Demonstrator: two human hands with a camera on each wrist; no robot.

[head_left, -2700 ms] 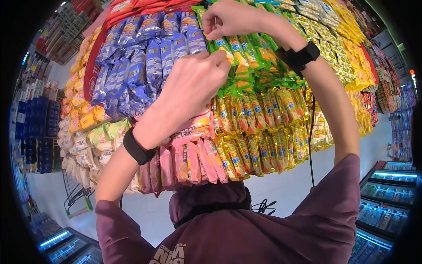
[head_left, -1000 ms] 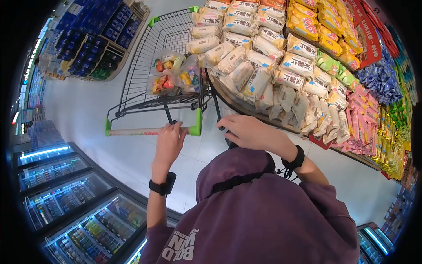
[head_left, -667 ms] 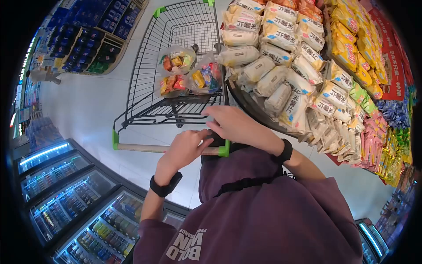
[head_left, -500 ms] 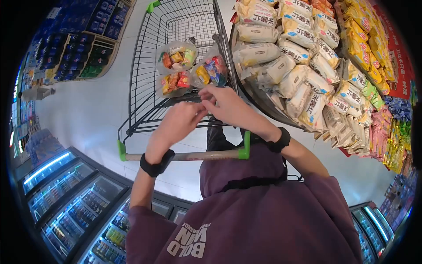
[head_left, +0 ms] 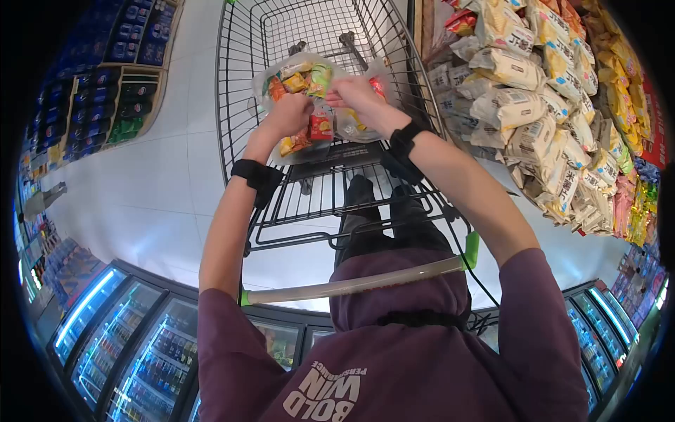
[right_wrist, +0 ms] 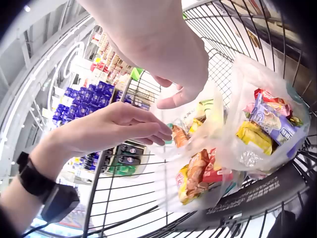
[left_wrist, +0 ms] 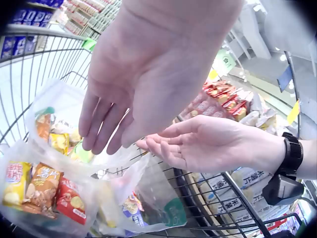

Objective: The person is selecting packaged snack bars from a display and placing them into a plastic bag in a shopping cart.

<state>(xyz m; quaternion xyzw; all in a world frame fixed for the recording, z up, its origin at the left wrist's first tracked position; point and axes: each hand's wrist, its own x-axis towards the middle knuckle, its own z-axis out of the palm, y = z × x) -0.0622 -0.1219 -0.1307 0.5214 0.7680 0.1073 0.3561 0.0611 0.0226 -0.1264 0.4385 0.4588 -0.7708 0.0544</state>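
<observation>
My left hand hovers over the plastic bags in a wire shopping cart, its fingers extended and slightly spread in the left wrist view. To its right is my right hand, fingers relaxed and nothing in them. Several translucent bags of wrapped snacks lie below. The front-left bag holds yellow, brown and red packets, including a brown snack packet. In the right bag are a purple packet and a yellow packet. A third bag lies behind, partly covered by the hands in the head view.
The cart's push handle crosses in front of the torso. On the right, a display piled with white snack packs stands beside the cart. Stacked blue drinks are at the left, glass-door coolers at the lower left.
Earlier both hands were among green packets on the snack display. The person has turned to the cart and come closer to it; both hands have reached forward over the bags, apart from each other now.
</observation>
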